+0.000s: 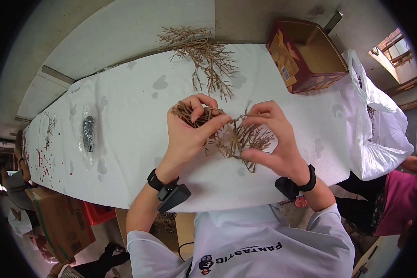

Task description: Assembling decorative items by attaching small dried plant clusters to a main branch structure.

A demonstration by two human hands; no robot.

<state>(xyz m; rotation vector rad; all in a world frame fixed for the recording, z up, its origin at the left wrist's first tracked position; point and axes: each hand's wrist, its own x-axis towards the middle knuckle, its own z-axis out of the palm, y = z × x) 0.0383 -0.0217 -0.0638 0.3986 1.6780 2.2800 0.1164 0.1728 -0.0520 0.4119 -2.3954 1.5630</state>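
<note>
A bunch of dry brown twigs (190,114) is wrapped in the fingers of my left hand (185,134), whose thumb presses along the stems. From that grip a forked, dried sprig (238,139) spreads to the right. My right hand (280,139) cups this sprig, with bent fingers at its upper stem and the thumb apart below, against the lower twigs. Exactly where the right fingertips pinch is partly hidden. Beyond my hands, a larger pile of the same branched twigs (208,55) lies at the far edge of the table.
A white-covered table (139,134) spans the view. At the far right stand an open maroon box (306,83) and a white plastic bag (380,157). Leftward lie a clear-wrapped dark bundle (88,132) and scattered red bits (41,160). A cardboard box (62,222) and other people are around the table.
</note>
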